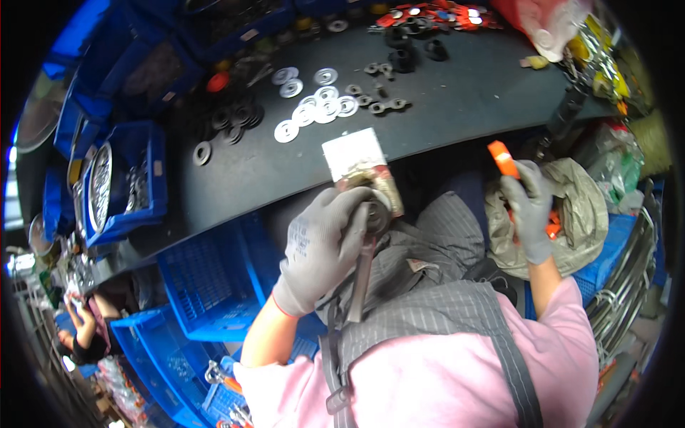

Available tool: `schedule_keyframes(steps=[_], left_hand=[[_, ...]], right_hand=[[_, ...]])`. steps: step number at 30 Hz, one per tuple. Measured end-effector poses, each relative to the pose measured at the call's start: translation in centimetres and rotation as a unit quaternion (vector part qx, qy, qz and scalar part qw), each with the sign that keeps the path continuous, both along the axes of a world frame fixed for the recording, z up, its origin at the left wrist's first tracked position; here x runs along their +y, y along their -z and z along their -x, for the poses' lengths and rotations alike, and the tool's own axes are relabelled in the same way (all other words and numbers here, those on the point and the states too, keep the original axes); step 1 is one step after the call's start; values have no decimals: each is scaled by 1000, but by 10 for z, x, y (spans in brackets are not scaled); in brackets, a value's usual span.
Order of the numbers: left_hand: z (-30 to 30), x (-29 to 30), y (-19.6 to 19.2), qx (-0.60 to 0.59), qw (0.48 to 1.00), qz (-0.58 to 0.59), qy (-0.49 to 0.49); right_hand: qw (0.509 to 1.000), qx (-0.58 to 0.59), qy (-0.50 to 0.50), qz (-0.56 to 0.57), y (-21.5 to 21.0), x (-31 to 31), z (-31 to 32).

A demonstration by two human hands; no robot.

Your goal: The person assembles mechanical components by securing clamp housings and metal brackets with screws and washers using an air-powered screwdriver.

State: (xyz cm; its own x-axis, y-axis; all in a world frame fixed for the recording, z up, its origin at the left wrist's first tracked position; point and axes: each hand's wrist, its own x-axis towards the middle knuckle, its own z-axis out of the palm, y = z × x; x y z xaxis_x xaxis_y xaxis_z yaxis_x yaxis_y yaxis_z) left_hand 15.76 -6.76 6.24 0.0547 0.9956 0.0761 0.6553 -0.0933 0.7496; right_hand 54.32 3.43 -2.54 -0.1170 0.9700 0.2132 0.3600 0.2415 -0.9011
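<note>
I have the left hand in a grey glove, fingers curled mostly closed around a dark round part, with a grey bar running down below it over the apron; how the two join I cannot make out. The right hand, also gloved, is well apart from it, fingers closed on an orange piece that sticks out beyond them, and I see it over a pale sack with more orange pieces inside. Just ahead of the left hand is a white-topped block at the edge of the dark table. Farther ahead lie silver discs, with small grey collars to their right and dark rings to their left
</note>
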Motion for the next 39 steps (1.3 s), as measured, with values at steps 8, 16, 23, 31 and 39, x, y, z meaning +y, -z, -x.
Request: schedule_keyframes(steps=[8, 16, 23, 31, 39], left_hand=[[-7, -9, 36, -88, 988, -88, -92], [-3, -13, 35, -117, 992, -49, 4], [-9, -5, 38, -31, 994, -91, -50], [-5, 9, 38, -4, 993, -101, -58], [-1, 10, 37, 48, 992, -96, -60]], right_hand=[[899, 75, -358, -239, -70, -1, 132], [799, -259, -446, -310, -83, -7, 166], [851, -90, -473, -209, -84, 23, 159], [950, -196, -43, -239, -27, 186, 156], [928, -266, -33, -258, 16, 234, 154]])
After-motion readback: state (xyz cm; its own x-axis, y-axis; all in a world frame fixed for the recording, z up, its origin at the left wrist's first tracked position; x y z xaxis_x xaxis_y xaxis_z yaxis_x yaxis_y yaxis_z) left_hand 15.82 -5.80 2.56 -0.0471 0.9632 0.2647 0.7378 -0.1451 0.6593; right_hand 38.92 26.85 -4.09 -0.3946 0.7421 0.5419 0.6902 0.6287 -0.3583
